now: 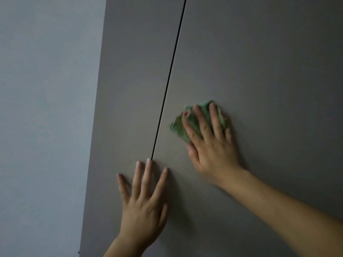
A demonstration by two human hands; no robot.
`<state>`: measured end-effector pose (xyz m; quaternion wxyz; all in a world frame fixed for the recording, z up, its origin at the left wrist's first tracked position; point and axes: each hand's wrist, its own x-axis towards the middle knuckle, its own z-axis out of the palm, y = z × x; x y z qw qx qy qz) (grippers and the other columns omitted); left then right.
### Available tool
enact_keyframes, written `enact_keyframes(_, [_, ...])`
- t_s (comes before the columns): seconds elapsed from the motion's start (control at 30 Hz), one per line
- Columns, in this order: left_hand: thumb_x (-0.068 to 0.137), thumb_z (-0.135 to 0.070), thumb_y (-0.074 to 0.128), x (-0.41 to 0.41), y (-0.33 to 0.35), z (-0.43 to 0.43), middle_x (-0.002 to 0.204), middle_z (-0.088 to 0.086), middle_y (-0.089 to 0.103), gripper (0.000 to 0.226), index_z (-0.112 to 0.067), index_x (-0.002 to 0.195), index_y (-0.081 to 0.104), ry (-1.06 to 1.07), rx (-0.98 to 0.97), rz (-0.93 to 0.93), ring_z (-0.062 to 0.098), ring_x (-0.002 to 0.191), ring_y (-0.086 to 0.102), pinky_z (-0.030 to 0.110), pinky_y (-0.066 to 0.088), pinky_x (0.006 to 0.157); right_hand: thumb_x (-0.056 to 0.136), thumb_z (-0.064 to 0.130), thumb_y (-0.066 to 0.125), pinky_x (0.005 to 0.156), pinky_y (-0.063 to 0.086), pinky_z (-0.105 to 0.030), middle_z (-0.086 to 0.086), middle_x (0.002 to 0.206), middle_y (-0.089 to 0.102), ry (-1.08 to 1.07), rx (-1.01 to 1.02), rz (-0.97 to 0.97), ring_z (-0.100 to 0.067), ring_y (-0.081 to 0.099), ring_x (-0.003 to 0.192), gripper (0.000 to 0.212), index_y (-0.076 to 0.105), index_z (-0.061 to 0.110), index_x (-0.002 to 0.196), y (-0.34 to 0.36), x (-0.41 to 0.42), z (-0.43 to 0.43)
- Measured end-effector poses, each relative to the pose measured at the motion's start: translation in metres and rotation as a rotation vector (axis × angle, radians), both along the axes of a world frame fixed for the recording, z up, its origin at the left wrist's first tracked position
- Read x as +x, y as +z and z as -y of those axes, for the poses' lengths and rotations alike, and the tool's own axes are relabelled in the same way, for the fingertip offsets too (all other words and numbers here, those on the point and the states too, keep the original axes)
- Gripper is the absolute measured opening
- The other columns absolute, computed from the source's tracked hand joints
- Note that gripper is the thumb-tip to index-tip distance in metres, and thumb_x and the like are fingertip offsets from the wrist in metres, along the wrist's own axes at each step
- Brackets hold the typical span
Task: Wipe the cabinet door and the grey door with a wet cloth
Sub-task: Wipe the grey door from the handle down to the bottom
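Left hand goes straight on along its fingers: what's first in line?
Looks free: left hand lies flat, middle fingertip at the dark seam between doors; beyond is only bare door. Green cloth under right hand sits off to the right.

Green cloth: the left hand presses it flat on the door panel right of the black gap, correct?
No: the head view shows the right hand pressing the green cloth on the door panel right of the black gap. The left hand lies bare, fingers spread.
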<state>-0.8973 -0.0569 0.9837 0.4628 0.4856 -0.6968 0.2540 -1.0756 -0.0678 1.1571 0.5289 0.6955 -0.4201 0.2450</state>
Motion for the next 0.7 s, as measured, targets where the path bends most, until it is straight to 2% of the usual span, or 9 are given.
enact_keyframes(0.1, [0.087, -0.044, 0.050, -0.009, 0.002, 0.001, 0.170, 0.018, 0.011, 0.079, -0.023, 0.160, 0.029, 0.011, -0.003, 0.006, 0.045, 0.156, 0.008, 0.081, 0.008, 0.113, 0.099, 0.045, 0.043, 0.123, 0.014, -0.060, -0.005, 0.169, 0.013, 0.001, 0.043, -0.215, -0.041, 0.010, 0.155, 0.065, 0.022, 0.031, 0.159, -0.003, -0.023, -0.002])
enact_keyframes(0.13, [0.087, -0.043, 0.049, -0.012, 0.002, 0.002, 0.170, 0.019, 0.011, 0.078, -0.024, 0.160, 0.029, 0.015, -0.006, -0.002, 0.045, 0.156, 0.007, 0.080, 0.006, 0.113, 0.098, 0.044, 0.043, 0.123, 0.014, -0.059, -0.004, 0.169, 0.015, -0.001, 0.021, -0.209, -0.040, 0.011, 0.155, 0.064, 0.024, 0.031, 0.158, 0.010, -0.027, -0.001])
enact_keyframes(0.23, [0.088, -0.041, 0.048, -0.019, 0.005, 0.005, 0.169, 0.022, 0.010, 0.076, -0.022, 0.159, 0.030, 0.018, -0.018, -0.009, 0.044, 0.156, 0.006, 0.078, 0.002, 0.115, 0.097, 0.041, 0.043, 0.121, 0.014, -0.060, -0.009, 0.168, 0.020, -0.023, -0.037, 0.062, -0.042, 0.012, 0.154, 0.067, 0.023, 0.029, 0.160, 0.052, -0.033, 0.004])
enact_keyframes(0.3, [0.088, -0.039, 0.049, -0.026, 0.007, 0.005, 0.168, 0.023, 0.014, 0.074, -0.021, 0.158, 0.034, 0.005, -0.022, 0.004, 0.045, 0.156, 0.007, 0.078, 0.003, 0.115, 0.097, 0.040, 0.044, 0.121, 0.011, -0.062, -0.013, 0.168, 0.018, -0.021, -0.029, 0.105, -0.045, 0.009, 0.154, 0.069, 0.021, 0.027, 0.161, 0.046, -0.034, 0.003])
enact_keyframes(0.37, [0.088, -0.038, 0.049, -0.029, 0.008, 0.004, 0.168, 0.024, 0.015, 0.071, -0.019, 0.156, 0.039, -0.007, -0.022, 0.005, 0.046, 0.155, 0.009, 0.078, 0.003, 0.115, 0.096, 0.042, 0.045, 0.122, 0.009, -0.062, -0.010, 0.169, 0.015, -0.013, 0.011, -0.073, -0.046, 0.008, 0.154, 0.071, 0.019, 0.029, 0.161, 0.011, -0.045, 0.001])
enact_keyframes(0.43, [0.088, -0.038, 0.049, -0.030, 0.008, 0.003, 0.168, 0.024, 0.013, 0.071, -0.017, 0.156, 0.041, -0.005, -0.017, 0.001, 0.046, 0.156, 0.007, 0.077, 0.000, 0.116, 0.097, 0.044, 0.046, 0.124, 0.008, -0.059, -0.006, 0.169, 0.013, -0.007, 0.068, -0.255, -0.043, 0.008, 0.154, 0.066, 0.025, 0.034, 0.159, -0.020, -0.061, -0.005])
enact_keyframes(0.53, [0.087, -0.039, 0.049, -0.035, 0.006, 0.001, 0.168, 0.025, 0.012, 0.073, -0.017, 0.156, 0.041, 0.008, -0.017, 0.016, 0.046, 0.156, 0.007, 0.076, 0.001, 0.116, 0.097, 0.046, 0.045, 0.125, 0.008, -0.056, -0.003, 0.169, 0.016, -0.010, 0.081, -0.339, -0.039, 0.010, 0.155, 0.061, 0.033, 0.037, 0.156, -0.016, -0.080, -0.005])
enact_keyframes(0.7, [0.087, -0.039, 0.049, -0.066, 0.016, -0.001, 0.169, 0.022, 0.011, 0.073, -0.020, 0.156, 0.038, -0.001, -0.022, 0.062, 0.044, 0.156, 0.009, 0.079, 0.005, 0.114, 0.097, 0.043, 0.044, 0.122, 0.009, -0.057, -0.008, 0.169, 0.016, -0.019, -0.035, 0.098, -0.041, 0.010, 0.155, 0.067, 0.024, 0.030, 0.160, 0.035, -0.094, -0.004])
